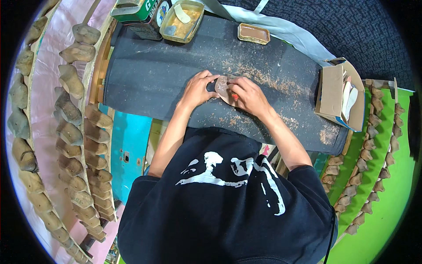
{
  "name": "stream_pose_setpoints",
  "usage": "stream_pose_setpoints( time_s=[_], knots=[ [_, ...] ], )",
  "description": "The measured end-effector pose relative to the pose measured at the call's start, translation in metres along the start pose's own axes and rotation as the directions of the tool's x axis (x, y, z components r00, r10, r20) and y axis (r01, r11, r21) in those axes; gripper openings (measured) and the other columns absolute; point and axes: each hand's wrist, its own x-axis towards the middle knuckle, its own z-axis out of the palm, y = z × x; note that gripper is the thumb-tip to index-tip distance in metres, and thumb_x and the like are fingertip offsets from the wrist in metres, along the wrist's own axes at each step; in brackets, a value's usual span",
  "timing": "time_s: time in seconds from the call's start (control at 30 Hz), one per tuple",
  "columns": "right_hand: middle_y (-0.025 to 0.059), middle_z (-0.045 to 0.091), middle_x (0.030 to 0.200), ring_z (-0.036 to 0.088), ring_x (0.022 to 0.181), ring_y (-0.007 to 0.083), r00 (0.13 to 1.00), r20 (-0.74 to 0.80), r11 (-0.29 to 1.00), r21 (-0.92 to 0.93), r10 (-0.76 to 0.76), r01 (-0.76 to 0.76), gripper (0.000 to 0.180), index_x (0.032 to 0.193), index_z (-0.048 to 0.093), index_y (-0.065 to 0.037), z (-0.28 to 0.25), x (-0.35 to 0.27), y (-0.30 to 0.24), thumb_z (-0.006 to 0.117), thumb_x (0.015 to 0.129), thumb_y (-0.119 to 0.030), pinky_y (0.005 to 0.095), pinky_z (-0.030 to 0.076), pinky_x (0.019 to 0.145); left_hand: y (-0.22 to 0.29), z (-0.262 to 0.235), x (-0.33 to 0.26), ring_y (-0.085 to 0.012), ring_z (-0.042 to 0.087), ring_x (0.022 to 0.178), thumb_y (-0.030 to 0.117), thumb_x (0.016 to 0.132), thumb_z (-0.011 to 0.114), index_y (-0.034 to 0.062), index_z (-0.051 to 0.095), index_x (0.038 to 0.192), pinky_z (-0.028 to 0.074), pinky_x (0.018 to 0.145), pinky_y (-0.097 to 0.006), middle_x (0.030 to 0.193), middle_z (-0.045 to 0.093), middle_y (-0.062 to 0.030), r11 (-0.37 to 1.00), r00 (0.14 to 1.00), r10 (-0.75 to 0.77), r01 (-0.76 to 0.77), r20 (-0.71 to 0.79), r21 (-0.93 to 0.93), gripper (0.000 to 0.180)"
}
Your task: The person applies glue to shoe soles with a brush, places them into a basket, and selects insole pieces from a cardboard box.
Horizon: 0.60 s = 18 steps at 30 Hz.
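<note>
A small flat brown leather piece [223, 86] lies on the dark work surface [149, 75], between my two hands. My left hand [198, 89] presses on its left edge with the fingertips. My right hand [250, 96] rests over its right side and grips a small tool with a red-orange handle [235, 96] against the piece. The tool's tip is hidden under my fingers. Brown shavings [263, 79] are scattered around the piece.
A shallow tray with yellowish paste [182, 21], a green tin [136, 9] and a small rectangular brown dish [253, 33] stand at the far edge. An open cardboard box of pale cut pieces [340, 94] sits at right. Racks of wooden shoe lasts [74, 110] flank both sides.
</note>
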Motion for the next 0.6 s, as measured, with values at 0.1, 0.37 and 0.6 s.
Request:
stream_pose_setpoints(
  time_s=[0.1,0.37,0.6],
  knots=[
    [0.0145,0.069,0.119,0.069,0.104,0.0343,0.978,-0.179,0.994,0.061,0.105,-0.095,0.022,0.109,0.063,0.0,-0.004,-0.006,0.002,0.067,0.087,0.003,0.0419,0.058,0.091,0.001,-0.002,0.001,-0.0303,0.066,0.107,0.023,0.059,0.098,0.0113,0.07,0.137,0.053,0.095,-0.043,0.108,0.067,-0.0074,1.0,1.0,0.014,-0.014,0.016,0.019,0.083],
    [0.0163,0.075,0.116,0.075,0.107,0.0287,0.748,-0.254,0.751,0.482,0.614,-0.452,0.015,0.117,0.056,-0.002,0.007,0.002,0.007,0.06,0.108,-0.012,0.0392,0.058,0.092,0.023,-0.007,0.007,-0.031,0.064,0.118,0.037,0.052,0.1,0.0161,0.067,0.139,0.054,0.1,-0.045,0.121,0.064,-0.0065,0.989,0.998,-0.017,0.009,0.054,0.15,0.095],
    [0.0166,0.075,0.116,0.074,0.108,0.0303,0.803,-0.195,0.779,0.45,0.563,-0.437,0.029,0.117,0.058,0.001,0.026,0.0,-0.004,0.074,0.094,-0.005,0.0398,0.058,0.093,0.024,0.013,0.005,-0.0294,0.065,0.111,0.047,0.05,0.1,0.0152,0.07,0.128,0.055,0.093,-0.046,0.111,0.063,-0.0045,0.987,0.991,-0.035,0.055,-0.126,0.154,0.09]
  ],
)
